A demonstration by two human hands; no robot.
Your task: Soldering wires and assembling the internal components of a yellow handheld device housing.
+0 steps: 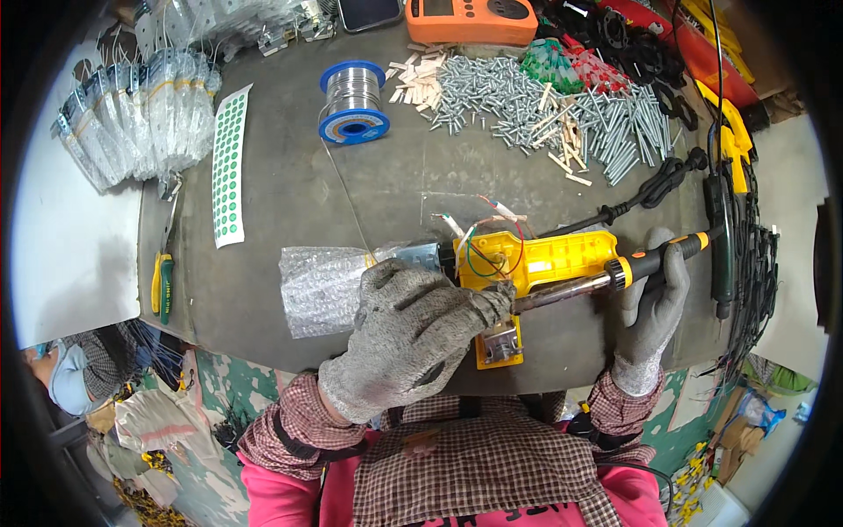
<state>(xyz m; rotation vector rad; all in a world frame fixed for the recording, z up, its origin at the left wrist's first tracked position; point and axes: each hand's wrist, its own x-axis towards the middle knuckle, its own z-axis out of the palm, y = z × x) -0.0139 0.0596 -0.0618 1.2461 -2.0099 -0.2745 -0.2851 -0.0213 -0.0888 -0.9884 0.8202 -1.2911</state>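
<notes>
My gloved left hand [408, 338] is closed over the left end of a yellow plastic housing [575, 255], fingertips pinched together. A thin solder wire [349, 198] runs from its spool down into this hand; its end is hidden by the fingers. In my gloved right hand [654, 307] is a soldering iron [566, 290] with a black and orange handle. Its metal barrel points left, and the tip is hidden near my left fingertips. Red, green and white wires [520, 250] loop up from the housing. A bubble-wrapped piece [320, 290] lies left of the housing, partly under my left hand.
The blue solder spool [354, 127] stands farther back. Behind the housing lie heaped screws [496, 97], wooden bits and an orange meter [470, 25]. Left are a green sticker strip [230, 167], bubble-wrapped parts [145, 114] and a yellow-green-handled tool [162, 285]. A black cable [654, 189] trails right.
</notes>
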